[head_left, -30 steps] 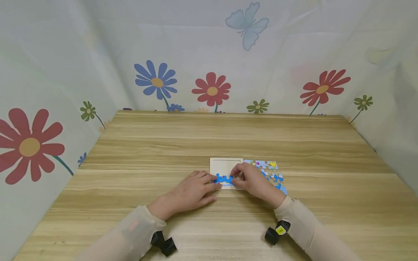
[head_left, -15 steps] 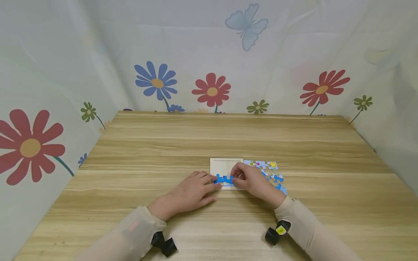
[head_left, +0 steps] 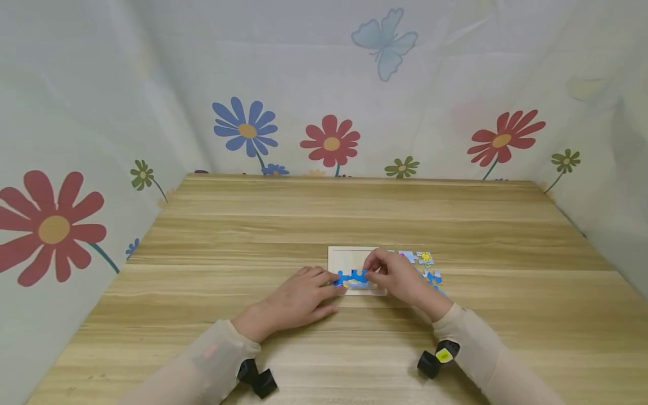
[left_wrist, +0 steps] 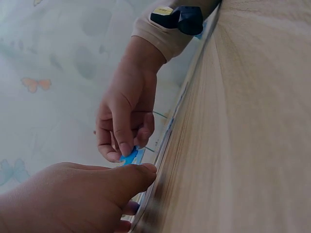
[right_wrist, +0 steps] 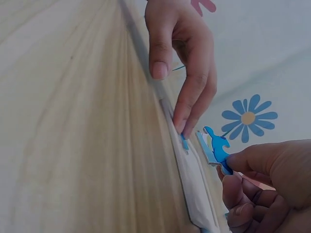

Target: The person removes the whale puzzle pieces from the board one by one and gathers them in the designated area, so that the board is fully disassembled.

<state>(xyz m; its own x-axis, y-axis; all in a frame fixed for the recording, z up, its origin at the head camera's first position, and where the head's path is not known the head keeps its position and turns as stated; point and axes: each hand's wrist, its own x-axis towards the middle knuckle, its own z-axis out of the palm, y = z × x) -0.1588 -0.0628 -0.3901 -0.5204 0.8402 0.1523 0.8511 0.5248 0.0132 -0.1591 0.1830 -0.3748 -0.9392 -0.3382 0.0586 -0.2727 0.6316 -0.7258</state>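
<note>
A pale puzzle tray (head_left: 349,259) lies flat on the table in front of me. My left hand (head_left: 296,295) reaches in from the left, its fingertips resting on blue puzzle pieces at the tray's near left corner. Its fingers are extended, the thumb apart. Between thumb and fingers, my right hand (head_left: 402,281) pinches a blue puzzle piece (right_wrist: 218,149). In the right wrist view that piece is tilted and raised above the tray. The right hand partly covers the tray's right side in the head view.
Several loose puzzle pieces (head_left: 425,257) lie right of the tray, some hidden behind the right hand. The wooden table (head_left: 253,225) meets a flower-printed cloth (head_left: 435,73) at its back and sides.
My right hand has shifted slightly right, and the blue puzzle piece it pinches looks raised and tilted. The left hand stays in place. The head view has shifted a little.
</note>
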